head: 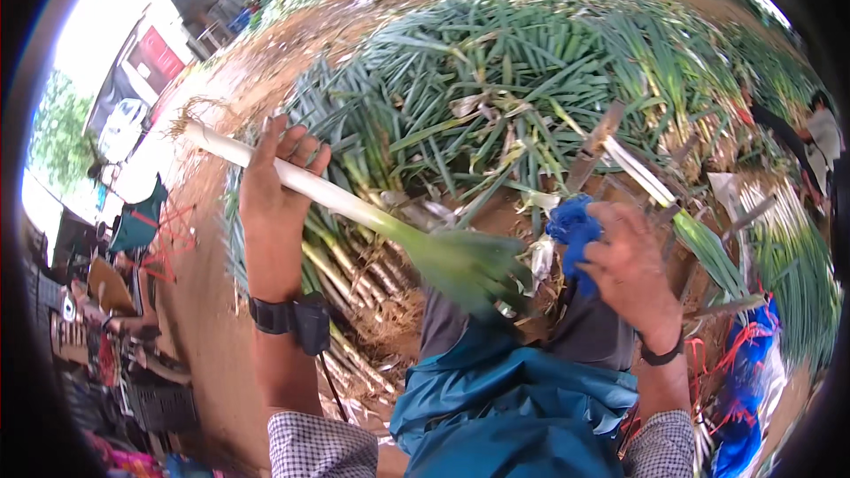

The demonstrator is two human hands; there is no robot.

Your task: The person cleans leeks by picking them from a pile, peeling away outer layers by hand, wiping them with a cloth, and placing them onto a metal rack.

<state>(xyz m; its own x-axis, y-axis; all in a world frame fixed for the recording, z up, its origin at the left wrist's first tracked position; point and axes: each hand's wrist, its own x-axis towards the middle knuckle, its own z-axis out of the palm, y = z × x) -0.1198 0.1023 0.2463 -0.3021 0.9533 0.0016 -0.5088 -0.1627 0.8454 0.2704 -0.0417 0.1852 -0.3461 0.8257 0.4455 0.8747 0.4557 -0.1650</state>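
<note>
A single large green onion or leek (332, 196) slants across the view, white stem and roots at upper left, green leaves blurred above the lap. My left hand (279, 166) holds its white stem between thumb and fingers. A crumpled blue mesh cloth (572, 229) is in my right hand (624, 259), its fingers curled on the cloth's right side. Beyond the right hand, another peeled stalk (641, 172) lies across a wooden rack (594, 146). Untrimmed stalks with soil-covered roots (358, 265) lie on the ground beside my left forearm.
A large heap of green stalks (505, 73) spreads ahead. Cleaned stalks (790, 265) are stacked at right, near blue plastic sheeting (747, 372) and red ties. A person (820, 139) is at far right. A folding stool (143, 219) and a black crate (159, 405) stand at left.
</note>
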